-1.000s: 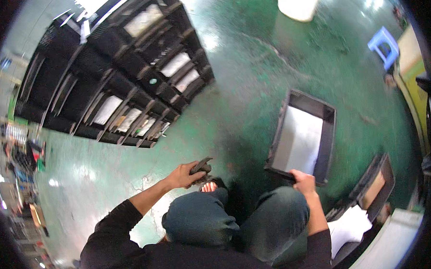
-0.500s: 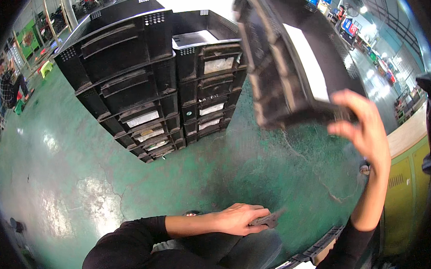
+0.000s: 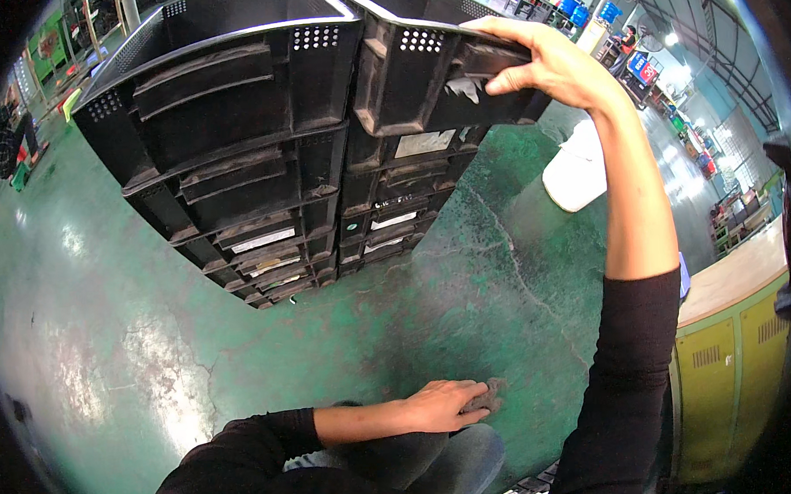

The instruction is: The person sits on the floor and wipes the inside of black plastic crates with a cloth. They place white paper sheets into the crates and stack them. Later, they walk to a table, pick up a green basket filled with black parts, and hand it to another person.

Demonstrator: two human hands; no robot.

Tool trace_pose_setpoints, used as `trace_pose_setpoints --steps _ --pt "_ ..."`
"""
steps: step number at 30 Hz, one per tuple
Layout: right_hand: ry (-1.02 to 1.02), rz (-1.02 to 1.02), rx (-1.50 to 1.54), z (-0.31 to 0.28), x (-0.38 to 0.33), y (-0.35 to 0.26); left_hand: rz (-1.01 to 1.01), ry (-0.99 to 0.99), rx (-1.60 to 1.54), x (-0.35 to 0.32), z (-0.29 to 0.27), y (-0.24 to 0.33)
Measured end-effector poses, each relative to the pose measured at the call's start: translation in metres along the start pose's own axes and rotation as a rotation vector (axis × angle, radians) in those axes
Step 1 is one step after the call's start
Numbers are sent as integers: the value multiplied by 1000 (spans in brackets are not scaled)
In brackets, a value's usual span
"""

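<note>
My right hand [image 3: 551,61] grips the front rim of a black plastic crate [image 3: 415,83], fingers over the edge and thumb on the outer face. This crate sits at the top of the right-hand stack [image 3: 401,174], somewhat askew to the crates below; whether it rests fully on them is hard to tell. A torn scrap of pale label [image 3: 465,88] clings to its face by my thumb. Over my lap, my left hand [image 3: 440,407] is closed around a small crumpled grey rag [image 3: 490,397]. Beside the right stack rises a taller left stack of black crates [image 3: 222,104].
A white bucket [image 3: 576,173] stands on the green floor [image 3: 364,337] right of the stacks. An olive cabinet [image 3: 727,365] with a light top is at the far right. Another person [image 3: 7,140] sits low at the far left.
My right hand has swung the crate left from mid-air onto the right stack. The white bucket has come into view behind it. My left hand stays low with the rag.
</note>
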State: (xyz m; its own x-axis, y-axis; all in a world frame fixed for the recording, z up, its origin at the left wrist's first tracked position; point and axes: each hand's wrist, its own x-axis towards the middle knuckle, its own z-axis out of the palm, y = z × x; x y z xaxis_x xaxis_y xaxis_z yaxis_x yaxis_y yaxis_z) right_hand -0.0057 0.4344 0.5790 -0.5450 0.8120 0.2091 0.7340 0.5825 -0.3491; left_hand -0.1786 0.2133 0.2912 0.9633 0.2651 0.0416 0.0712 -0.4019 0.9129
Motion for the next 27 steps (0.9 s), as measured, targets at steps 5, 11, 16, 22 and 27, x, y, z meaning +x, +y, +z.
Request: trace_pose_setpoints --steps 5,11,16,22,27 --pt "37 -73 -177 3 35 19 -26 -11 20 3 -8 -6" --pt "-110 106 64 1 47 20 -5 29 41 3 -5 -6" --pt "19 89 -257 11 41 11 9 -54 68 5 4 3" --pt "590 -11 -727 55 -33 -4 -6 -2 90 -2 9 12" --pt "434 527 -714 107 -267 -78 131 6 -51 1 -2 -12"
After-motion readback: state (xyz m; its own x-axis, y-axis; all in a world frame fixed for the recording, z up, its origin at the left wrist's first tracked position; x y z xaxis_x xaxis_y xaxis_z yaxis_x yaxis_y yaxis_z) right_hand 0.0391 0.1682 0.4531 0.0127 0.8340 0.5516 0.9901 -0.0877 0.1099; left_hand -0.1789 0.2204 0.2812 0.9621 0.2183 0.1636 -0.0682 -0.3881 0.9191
